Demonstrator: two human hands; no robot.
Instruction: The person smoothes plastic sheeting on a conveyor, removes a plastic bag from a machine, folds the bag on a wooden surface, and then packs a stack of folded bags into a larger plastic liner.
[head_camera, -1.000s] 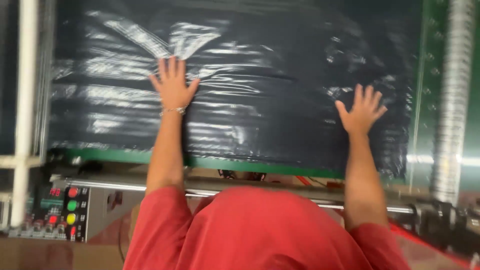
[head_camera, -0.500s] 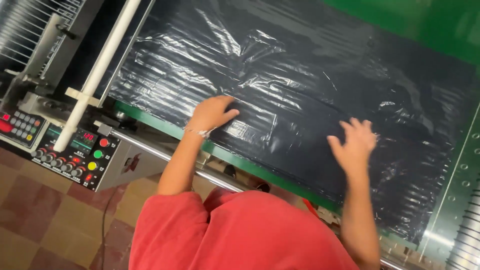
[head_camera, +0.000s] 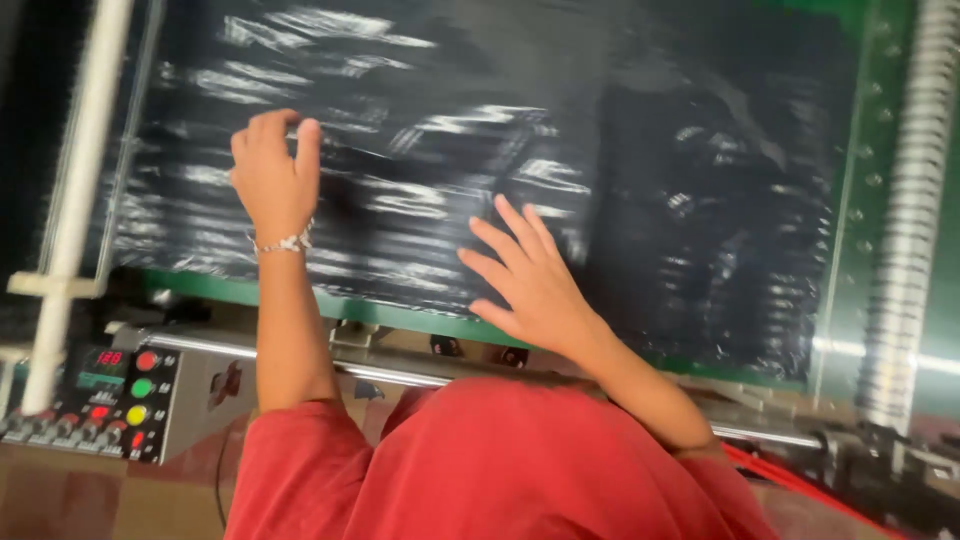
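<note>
Left hand (head_camera: 268, 175), seemingly curled, on glossy black film (head_camera: 660, 200)

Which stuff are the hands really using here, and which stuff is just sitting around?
In use:
- left hand, fingers curled on the black plastic sheet
- right hand, spread flat on the same sheet

Just sitting around:
- control panel with red, green and yellow buttons
- white pipe at the left
- ribbed silver hose at the right
</note>
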